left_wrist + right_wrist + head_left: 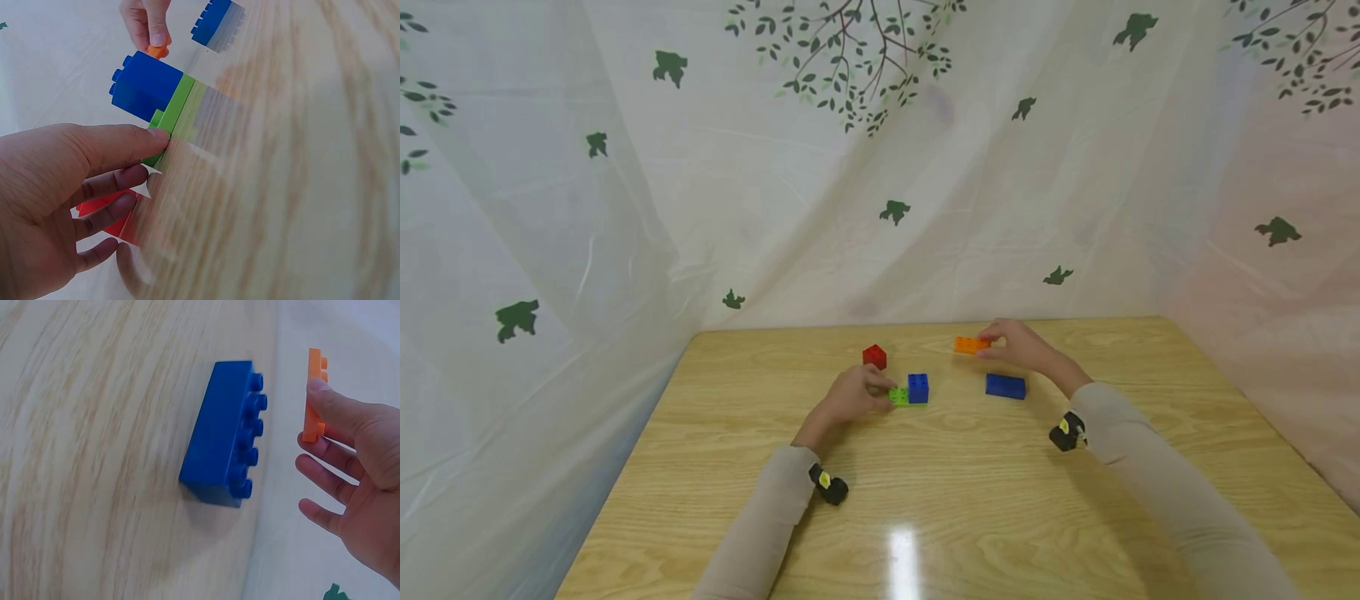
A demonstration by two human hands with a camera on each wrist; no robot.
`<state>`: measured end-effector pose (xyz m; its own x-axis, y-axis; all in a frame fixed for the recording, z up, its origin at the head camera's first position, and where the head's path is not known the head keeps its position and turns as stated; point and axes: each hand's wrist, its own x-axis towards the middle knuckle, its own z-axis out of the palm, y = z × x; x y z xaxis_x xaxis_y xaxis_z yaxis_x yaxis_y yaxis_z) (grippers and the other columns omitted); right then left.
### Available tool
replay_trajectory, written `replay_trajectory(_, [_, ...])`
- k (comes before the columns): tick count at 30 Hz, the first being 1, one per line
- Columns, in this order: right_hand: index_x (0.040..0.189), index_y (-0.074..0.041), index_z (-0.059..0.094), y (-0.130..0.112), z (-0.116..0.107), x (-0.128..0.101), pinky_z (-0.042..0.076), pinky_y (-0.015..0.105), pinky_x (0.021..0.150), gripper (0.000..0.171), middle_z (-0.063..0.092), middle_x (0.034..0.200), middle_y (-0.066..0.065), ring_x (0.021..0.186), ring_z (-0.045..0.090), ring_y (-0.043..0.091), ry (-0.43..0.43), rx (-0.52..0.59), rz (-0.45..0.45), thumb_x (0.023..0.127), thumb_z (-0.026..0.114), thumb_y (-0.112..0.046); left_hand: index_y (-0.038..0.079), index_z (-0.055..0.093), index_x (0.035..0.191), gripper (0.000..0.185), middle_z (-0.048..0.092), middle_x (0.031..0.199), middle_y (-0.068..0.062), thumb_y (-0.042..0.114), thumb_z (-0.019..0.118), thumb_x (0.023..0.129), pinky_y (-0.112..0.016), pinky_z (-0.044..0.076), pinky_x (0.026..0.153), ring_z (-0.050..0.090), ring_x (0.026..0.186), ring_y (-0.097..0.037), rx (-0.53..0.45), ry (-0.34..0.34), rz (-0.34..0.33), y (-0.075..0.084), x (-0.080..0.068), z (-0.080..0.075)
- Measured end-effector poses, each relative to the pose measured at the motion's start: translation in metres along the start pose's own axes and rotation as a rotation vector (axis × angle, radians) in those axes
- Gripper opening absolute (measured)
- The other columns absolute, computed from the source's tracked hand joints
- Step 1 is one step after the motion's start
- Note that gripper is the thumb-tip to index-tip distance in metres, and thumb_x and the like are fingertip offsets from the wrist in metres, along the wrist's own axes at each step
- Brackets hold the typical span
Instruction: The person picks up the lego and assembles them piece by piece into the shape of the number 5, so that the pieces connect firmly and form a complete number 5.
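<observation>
Fingers of my left hand (pixel 850 396) lie nearly straight, with the thumb tip pressed against the near end of the green plate (pixel 900 397); I see no curl round it, only touch. A blue cube (pixel 918 387) sits on the far end of that plate, studs up. From the left wrist view the plate shows only as a thin edge, and my palm covers most of the red block (pixel 112 212) behind the fingers; from the head view the red block (pixel 875 357) stands free, just beyond my knuckles. Further right, the long blue brick (pixel 1005 386) lies alone on the wooden table (pixel 925 500), near my right hand (pixel 1018 346) but apart from it. That hand pinches the orange plate (pixel 971 344) at its right end, thumb on top, other fingers loosely spread below. Whether the orange plate rests on the table or is lifted, I cannot tell. The wood grain in both wrist views is smeared with blur.
</observation>
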<state>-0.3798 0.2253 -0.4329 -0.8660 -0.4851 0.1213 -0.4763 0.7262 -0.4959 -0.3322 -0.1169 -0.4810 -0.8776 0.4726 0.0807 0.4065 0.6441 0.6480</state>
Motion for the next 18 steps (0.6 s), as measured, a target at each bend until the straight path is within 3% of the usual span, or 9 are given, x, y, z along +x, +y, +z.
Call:
replay_trajectory(8, [0.119, 0.005, 0.072, -0.016, 0.004, 0.010, 0.051, 0.053, 0.093, 0.037, 0.069, 0.108, 0.017, 0.101, 0.061, 0.038, -0.014, 0.013, -0.011, 0.092, 0.076, -0.019, 0.014, 0.080, 0.114, 0.032, 0.070, 0.109, -0.003, 0.018, 0.085, 0.083, -0.031, 0.048, 0.083, 0.061, 0.098, -0.017, 0.007, 0.005, 0.007, -0.002, 0.000, 0.000])
replay_trajectory(18, [0.122, 0.003, 0.071, -0.042, 0.010, 0.016, 0.049, 0.058, 0.098, 0.041, 0.071, 0.117, 0.018, 0.108, 0.061, 0.040, -0.011, 0.072, -0.076, 0.092, 0.076, -0.024, 0.013, 0.080, 0.114, 0.032, 0.071, 0.110, -0.005, 0.017, 0.085, 0.082, -0.032, 0.048, 0.085, 0.062, 0.100, -0.019, 0.002, 0.008, 0.019, -0.001, 0.000, 0.000])
